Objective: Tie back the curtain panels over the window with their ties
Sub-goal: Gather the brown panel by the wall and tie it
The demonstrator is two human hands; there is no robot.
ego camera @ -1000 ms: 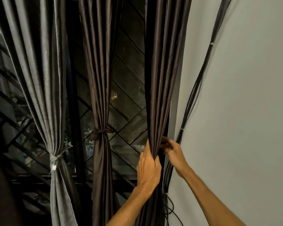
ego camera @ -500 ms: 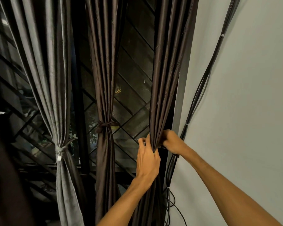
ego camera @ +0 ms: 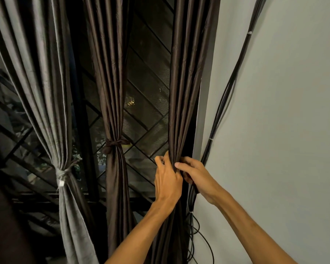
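**At the window's right edge, two hands bunch the last loose panel**

Beside the wall (ego camera: 284, 130), the right panel (ego camera: 187, 92) hangs straight down and untied. It is squeezed into a narrow bundle only where the hands meet it, at about the height of the other two knots. The left hand (ego camera: 167, 180) wraps the folds from the window side with its fingers curled round the cloth. The right hand (ego camera: 196, 176) closes on the same bundle from the wall side, thumb pressed on the front pleats and fingers hidden behind the fabric. Both are clamped on the cloth and touch each other. This looks meant to hold the gather tight so that a band can go round it.

No tie for this panel shows. It may lie behind the cloth or inside the right hand, but that cannot be told.

The middle panel (ego camera: 111, 82) is already cinched by a brown tie (ego camera: 113, 144), and the grey panel (ego camera: 46, 92) by a grey tie (ego camera: 62, 174) lower down. By this reckoning two of three are done and only the wrapping and knotting remain here.

Cables (ego camera: 227, 103) run down the wall just beside the right panel. A band drawn round from behind could catch them, so it should stay on the cloth side.
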